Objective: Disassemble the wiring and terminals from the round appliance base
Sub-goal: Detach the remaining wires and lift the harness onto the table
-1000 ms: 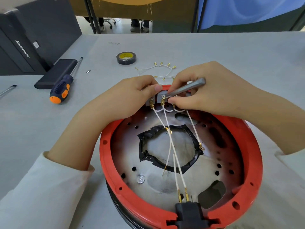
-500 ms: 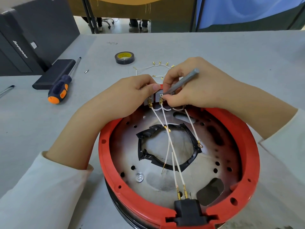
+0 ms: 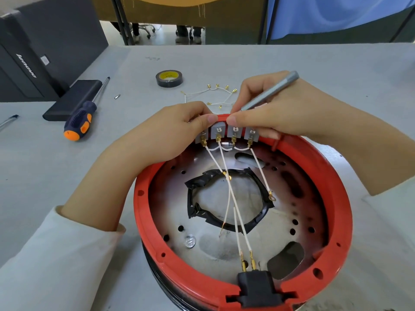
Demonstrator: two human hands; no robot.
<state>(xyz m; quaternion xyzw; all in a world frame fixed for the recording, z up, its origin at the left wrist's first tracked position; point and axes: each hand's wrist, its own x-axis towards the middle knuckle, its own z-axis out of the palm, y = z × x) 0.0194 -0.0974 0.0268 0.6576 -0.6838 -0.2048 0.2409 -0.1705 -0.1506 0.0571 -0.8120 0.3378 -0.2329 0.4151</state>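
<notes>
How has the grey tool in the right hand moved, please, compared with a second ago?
Yes. The grey tool has swung up off the terminal row and now sits steeper, its tip hidden behind the right hand, away from the red rim.

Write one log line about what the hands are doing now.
left hand: grips terminal block | right hand: holds grey tool, steadies block | wires: still attached | red base: on table

Just one view here, a wide-angle cam on the person's head looking forward and down at the grey surface (image 3: 292,63). It's pretty close in, with the round red-rimmed metal appliance base (image 3: 332,182) filling the lower middle.
</notes>
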